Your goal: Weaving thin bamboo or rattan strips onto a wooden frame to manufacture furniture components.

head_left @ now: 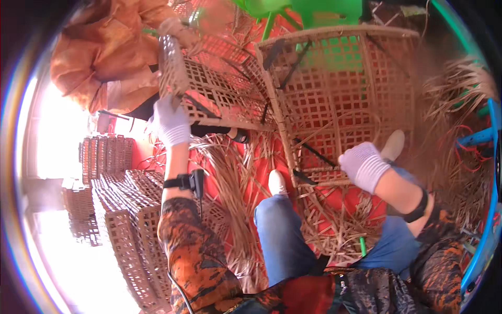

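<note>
A large woven bamboo lattice basket (pixel 334 89) stands tilted in front of me, its open weave facing me. My left hand (pixel 170 123), in a white glove, grips the lower edge of the basket's left panel (pixel 209 89). Wearing the same kind of glove, my right hand (pixel 363 165) is closed on the rim at the basket's lower right, beside a dark strip. My knees in blue jeans and my white shoes (pixel 276 182) sit below the basket.
Another person in an orange garment (pixel 104 47) holds the basket's far left corner. Stacks of finished woven panels (pixel 125 209) lie at the left. Loose bamboo strips (pixel 235 172) cover the red floor. A green plastic chair (pixel 319 13) stands behind, and blue tubing (pixel 483 136) runs along the right.
</note>
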The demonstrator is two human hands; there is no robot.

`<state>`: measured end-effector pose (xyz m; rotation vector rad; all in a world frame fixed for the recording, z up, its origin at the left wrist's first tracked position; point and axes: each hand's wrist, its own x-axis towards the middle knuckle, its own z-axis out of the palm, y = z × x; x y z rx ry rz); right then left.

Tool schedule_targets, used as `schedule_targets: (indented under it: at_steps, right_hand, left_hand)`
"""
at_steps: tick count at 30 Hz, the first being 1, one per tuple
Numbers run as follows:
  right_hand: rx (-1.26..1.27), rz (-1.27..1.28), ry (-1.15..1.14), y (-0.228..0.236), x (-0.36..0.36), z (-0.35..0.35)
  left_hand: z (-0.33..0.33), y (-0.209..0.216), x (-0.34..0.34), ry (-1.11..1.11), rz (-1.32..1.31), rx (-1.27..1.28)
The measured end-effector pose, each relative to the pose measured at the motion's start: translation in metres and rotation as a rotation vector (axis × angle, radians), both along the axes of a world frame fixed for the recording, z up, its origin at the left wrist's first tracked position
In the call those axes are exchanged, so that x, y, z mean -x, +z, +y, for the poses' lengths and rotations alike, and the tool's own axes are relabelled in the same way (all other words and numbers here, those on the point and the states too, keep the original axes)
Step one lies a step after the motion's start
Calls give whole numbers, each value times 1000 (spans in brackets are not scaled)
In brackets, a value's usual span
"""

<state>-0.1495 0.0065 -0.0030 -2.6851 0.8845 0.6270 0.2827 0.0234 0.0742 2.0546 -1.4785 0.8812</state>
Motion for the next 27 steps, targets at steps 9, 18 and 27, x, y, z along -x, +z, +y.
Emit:
schedule_targets:
  at_steps: [9,18,27]
  right_hand:
    - [50,-143,-75,7,16,-14]
    - [73,-403,-139,-4,8,-16]
    - [32,-332,-180,-7,16,-21]
  left_hand:
    - [105,-1,-83,257,149,23]
    - [147,-17,-136,339,258,-6]
    - [130,-15,-118,452,108,93]
